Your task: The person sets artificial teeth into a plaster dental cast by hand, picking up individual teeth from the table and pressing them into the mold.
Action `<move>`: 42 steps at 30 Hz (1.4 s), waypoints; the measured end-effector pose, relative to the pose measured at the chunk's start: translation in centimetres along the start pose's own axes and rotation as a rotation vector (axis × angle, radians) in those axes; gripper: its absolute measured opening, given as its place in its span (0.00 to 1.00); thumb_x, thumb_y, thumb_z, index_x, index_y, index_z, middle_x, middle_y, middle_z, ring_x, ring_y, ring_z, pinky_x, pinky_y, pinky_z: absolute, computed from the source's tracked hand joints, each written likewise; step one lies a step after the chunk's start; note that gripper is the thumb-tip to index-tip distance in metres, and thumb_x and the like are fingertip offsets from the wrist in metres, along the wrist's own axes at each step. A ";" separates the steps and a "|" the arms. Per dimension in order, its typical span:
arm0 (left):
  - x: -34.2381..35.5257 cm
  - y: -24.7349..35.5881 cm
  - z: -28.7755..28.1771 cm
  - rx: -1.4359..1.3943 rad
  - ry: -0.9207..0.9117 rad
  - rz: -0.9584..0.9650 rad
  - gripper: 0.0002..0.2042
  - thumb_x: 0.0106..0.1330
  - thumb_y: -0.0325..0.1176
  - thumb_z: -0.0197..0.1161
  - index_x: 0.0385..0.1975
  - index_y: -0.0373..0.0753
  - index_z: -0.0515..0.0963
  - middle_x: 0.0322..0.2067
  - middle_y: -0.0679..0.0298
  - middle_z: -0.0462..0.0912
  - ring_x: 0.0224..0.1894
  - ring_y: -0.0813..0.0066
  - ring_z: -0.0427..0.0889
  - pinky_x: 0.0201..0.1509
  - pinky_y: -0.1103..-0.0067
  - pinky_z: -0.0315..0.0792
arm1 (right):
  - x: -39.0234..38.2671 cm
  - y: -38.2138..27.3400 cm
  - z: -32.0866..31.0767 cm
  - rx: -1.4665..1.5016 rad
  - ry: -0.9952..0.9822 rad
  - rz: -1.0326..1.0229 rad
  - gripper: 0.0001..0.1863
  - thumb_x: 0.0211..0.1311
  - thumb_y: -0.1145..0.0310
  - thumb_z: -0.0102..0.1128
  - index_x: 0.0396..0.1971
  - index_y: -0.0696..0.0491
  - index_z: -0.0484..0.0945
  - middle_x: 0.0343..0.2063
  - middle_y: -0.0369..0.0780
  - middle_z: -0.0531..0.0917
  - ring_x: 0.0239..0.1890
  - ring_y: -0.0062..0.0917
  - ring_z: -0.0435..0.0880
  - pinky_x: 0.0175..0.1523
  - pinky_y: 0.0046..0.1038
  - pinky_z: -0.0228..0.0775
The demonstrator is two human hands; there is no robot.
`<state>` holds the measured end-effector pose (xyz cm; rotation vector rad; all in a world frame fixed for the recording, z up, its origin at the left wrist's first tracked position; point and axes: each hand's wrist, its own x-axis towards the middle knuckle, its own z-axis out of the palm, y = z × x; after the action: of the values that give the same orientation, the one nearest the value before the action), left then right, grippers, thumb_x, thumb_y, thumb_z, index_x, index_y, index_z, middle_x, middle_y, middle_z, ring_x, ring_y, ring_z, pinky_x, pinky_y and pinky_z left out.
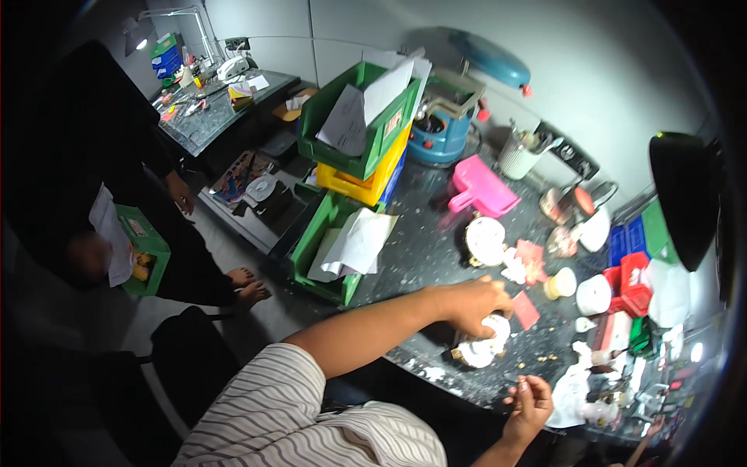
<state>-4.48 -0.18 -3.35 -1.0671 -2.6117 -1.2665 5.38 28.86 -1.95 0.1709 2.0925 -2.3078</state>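
The 2 hands are apart. The left hand (pixel 473 307) bends its fingers, partly spread, onto a white cast (pixel 484 352) — near the dark table's (pixel 416 233) front edge. The right hand (pixel 531 406) curls narrowly — I cannot tell if it grips anything.

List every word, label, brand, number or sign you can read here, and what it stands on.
None can be read with certainty.
Label on the upper green bin: too small to read.
White papers in that bin: any print is too faint.
Label on the green bin by the person in black: too small and blurred.
White model under the left hand: no lettering visible.
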 end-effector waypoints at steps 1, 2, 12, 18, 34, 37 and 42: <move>-0.6 0.4 -0.3 -0.022 -0.037 -0.034 0.19 0.52 0.39 0.72 0.43 0.41 0.80 0.43 0.59 0.84 0.52 0.57 0.78 0.61 0.63 0.66 | -0.4 0.1 0.2 0.011 -0.018 0.016 0.09 0.65 0.79 0.67 0.44 0.60 0.80 0.35 0.45 0.88 0.28 0.23 0.86 0.27 0.22 0.81; -0.6 0.4 -0.6 -0.016 -0.033 -0.042 0.18 0.52 0.39 0.72 0.43 0.41 0.80 0.43 0.59 0.84 0.52 0.57 0.78 0.60 0.64 0.66 | -0.1 0.1 0.4 -0.007 -0.024 0.000 0.10 0.64 0.80 0.67 0.44 0.60 0.80 0.34 0.45 0.88 0.28 0.23 0.86 0.27 0.22 0.81; 0.7 -0.3 0.2 -0.068 0.007 -0.031 0.17 0.52 0.38 0.73 0.41 0.42 0.81 0.41 0.62 0.83 0.50 0.59 0.77 0.60 0.65 0.65 | 0.2 1.7 0.1 -0.227 0.128 -0.242 0.09 0.67 0.76 0.69 0.44 0.60 0.83 0.30 0.38 0.86 0.24 0.17 0.80 0.29 0.16 0.72; 1.5 -0.4 1.4 -0.115 0.128 0.022 0.14 0.49 0.38 0.74 0.29 0.38 0.78 0.33 0.59 0.82 0.44 0.57 0.78 0.51 0.65 0.71 | 0.0 3.6 -0.3 -0.284 0.077 -0.410 0.10 0.68 0.74 0.68 0.46 0.61 0.82 0.36 0.41 0.86 0.32 0.21 0.83 0.38 0.21 0.77; 1.8 -1.3 2.4 -0.113 0.142 0.013 0.13 0.49 0.38 0.74 0.30 0.39 0.80 0.33 0.59 0.83 0.41 0.59 0.79 0.47 0.66 0.73 | 0.6 6.4 -2.5 -0.118 0.075 -0.449 0.12 0.67 0.79 0.65 0.49 0.60 0.78 0.36 0.42 0.87 0.29 0.16 0.82 0.26 0.17 0.75; 0.9 -1.5 1.1 -0.143 0.174 -0.034 0.14 0.49 0.38 0.74 0.32 0.38 0.82 0.32 0.58 0.83 0.40 0.62 0.82 0.45 0.68 0.75 | 0.8 5.7 -1.8 -0.056 0.012 -0.420 0.14 0.66 0.82 0.65 0.51 0.59 0.77 0.38 0.44 0.87 0.30 0.16 0.83 0.25 0.18 0.75; 1.1 -0.2 -0.3 -0.008 0.051 -0.149 0.17 0.52 0.41 0.79 0.35 0.39 0.82 0.35 0.59 0.82 0.39 0.66 0.81 0.45 0.70 0.76 | 0.0 3.3 -0.4 0.011 0.050 -0.343 0.16 0.63 0.86 0.66 0.50 0.61 0.77 0.39 0.46 0.88 0.36 0.21 0.88 0.30 0.19 0.80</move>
<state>-5.54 0.14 -2.95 -0.8423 -2.6936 -1.3148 5.69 28.93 -5.27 -0.1439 2.2898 -2.5190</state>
